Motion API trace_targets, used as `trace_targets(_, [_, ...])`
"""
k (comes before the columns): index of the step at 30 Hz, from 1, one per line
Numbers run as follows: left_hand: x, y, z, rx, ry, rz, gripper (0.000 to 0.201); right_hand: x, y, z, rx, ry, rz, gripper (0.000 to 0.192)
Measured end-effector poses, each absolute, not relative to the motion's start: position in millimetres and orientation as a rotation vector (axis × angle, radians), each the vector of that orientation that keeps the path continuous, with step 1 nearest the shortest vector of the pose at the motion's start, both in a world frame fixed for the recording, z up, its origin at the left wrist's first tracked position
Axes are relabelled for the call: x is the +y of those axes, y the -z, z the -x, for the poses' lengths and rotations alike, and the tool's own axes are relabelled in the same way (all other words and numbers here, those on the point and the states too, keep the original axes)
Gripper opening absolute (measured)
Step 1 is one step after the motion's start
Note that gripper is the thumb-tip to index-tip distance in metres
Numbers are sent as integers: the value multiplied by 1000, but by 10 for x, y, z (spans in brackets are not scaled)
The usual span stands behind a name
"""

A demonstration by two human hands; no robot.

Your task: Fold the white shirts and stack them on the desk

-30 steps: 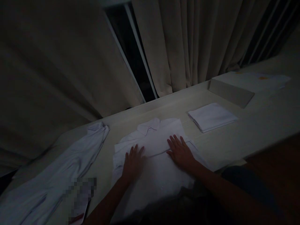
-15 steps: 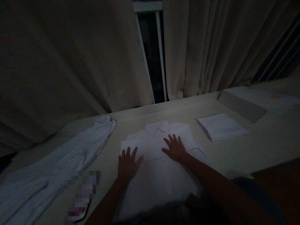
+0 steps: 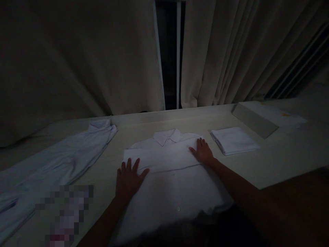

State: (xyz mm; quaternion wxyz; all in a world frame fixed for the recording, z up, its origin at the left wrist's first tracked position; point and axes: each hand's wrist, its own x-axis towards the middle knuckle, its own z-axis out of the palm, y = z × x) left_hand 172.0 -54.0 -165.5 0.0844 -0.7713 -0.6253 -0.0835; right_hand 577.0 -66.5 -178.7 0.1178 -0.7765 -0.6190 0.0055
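Note:
A white collared shirt (image 3: pixel 164 187) lies front up on the pale table, its collar at the far side and a button showing low on the placket. One sleeve is laid straight across the chest as a flat band. My left hand (image 3: pixel 130 176) rests with spread fingers on the shirt's left side, at the band's lower edge. Over at the right shoulder, my right hand (image 3: pixel 204 151) presses flat on the band's other end, thumb apart from the fingers. The near hem is in dark shadow.
Another light shirt (image 3: pixel 61 157) is spread along the left. A folded white cloth (image 3: pixel 235 140) lies to the right, with a grey-sided box (image 3: pixel 254 118) behind it. A pixelated object (image 3: pixel 68 216) is at the front left. Curtains (image 3: pixel 123 61) hang behind the table (image 3: pixel 144 121).
My right hand has slid outward across the chest to the right shoulder, and the sleeve band now lies straight there. My left hand stays on the left side. The view has shifted slightly.

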Motion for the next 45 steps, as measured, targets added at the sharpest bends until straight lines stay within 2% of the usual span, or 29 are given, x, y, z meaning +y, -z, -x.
trace_targets(11, [-482,1557,-1741,-1960,125,2303,93,-646,1990,-5854,-1812,105,2282,103])
trace_targets(17, [20,1465,-1757,-1799,103,2424,89,-676,1828,-5769,-1840,266,2230,90])
trace_targets(23, [239,1710,-1631,-1883,90,2392,86,-646,1834,-5837,-1936,39,2288,89])
trace_targets(34, [452,1688,-1708,-1860,56,2366,85,-337,1850,-5924,-1969,14,2264,93])
trace_targets(45, [1067,1758,-1832,-1877,84,2391,87,259,1897,-6074,-1977,4,2264,93])
